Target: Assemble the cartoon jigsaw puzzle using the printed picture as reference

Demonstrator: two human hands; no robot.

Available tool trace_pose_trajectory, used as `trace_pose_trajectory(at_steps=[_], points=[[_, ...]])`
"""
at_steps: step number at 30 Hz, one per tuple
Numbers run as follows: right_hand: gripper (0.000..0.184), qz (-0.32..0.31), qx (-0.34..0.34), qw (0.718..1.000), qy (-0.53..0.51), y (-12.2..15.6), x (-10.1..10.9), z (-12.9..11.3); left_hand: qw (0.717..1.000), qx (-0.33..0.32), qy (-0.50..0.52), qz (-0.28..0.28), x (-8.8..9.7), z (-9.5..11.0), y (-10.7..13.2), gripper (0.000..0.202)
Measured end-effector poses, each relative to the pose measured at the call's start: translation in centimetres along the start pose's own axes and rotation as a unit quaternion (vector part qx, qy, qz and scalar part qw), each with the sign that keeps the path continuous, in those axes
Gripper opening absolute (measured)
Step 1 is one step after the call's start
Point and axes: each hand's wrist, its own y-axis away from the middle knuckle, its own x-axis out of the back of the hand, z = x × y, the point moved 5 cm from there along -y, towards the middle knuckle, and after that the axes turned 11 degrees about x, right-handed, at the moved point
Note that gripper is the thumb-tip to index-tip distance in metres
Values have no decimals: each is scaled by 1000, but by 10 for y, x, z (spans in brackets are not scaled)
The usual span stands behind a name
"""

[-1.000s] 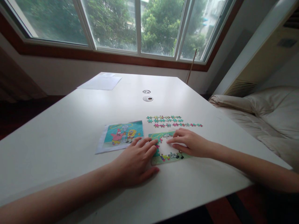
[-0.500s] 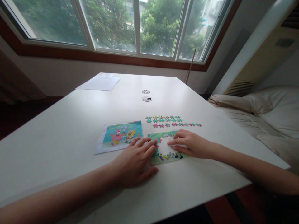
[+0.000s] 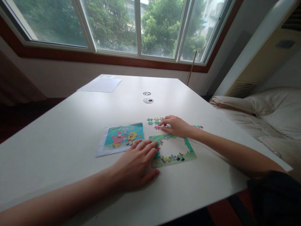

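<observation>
A jigsaw puzzle frame (image 3: 191, 154) lies flat on the white table, its border filled in and its middle showing bare white. My left hand (image 3: 139, 160) rests palm down with fingers spread, the fingertips on the frame's left edge. Beyond the frame, loose puzzle pieces (image 3: 150, 122) are laid out in rows. Over these rows is my right hand (image 3: 175, 126), thumb and forefinger slightly apart beside a pink puzzle piece (image 3: 156, 127). No lifted piece is visible in it, and it hides much of the rows.
Left of the frame lies a printed cartoon picture (image 3: 124, 136) on a pale sheet. White paper (image 3: 101, 85) sits at the table's far left corner. Two round inserts (image 3: 148, 100) are set in the tabletop. A cream sofa (image 3: 263, 116) stands at the right.
My right hand has moved from the frame's open middle away from me to the rows of loose pieces, uncovering the frame's right side. My left hand has stayed put.
</observation>
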Motion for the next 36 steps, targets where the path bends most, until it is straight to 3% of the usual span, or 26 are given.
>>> trace_pose_trajectory(at_steps=[7,11,14,18,24,30,36], points=[[18,-5,-22,999,-43,-16,-14,12,999,-3,-24,35,3,4,2,45],[15,3,-31,996,-89,-17,-11,16,998,1,-39,52,3,5,3,43],[13,18,-47,991,-127,-9,0,7,996,-9,-51,78,3,7,5,40],[14,7,-58,982,-180,13,11,-16,987,-78,-59,130,4,16,9,23],[16,-37,-78,951,-297,38,1,-50,983,-121,-51,127,4,19,11,21],[14,-17,-108,952,-287,41,-12,-52,982,-127,-48,131,4,18,11,21],[11,2,-106,962,-252,42,-11,-52,983,-130,-38,124,7,19,10,22]])
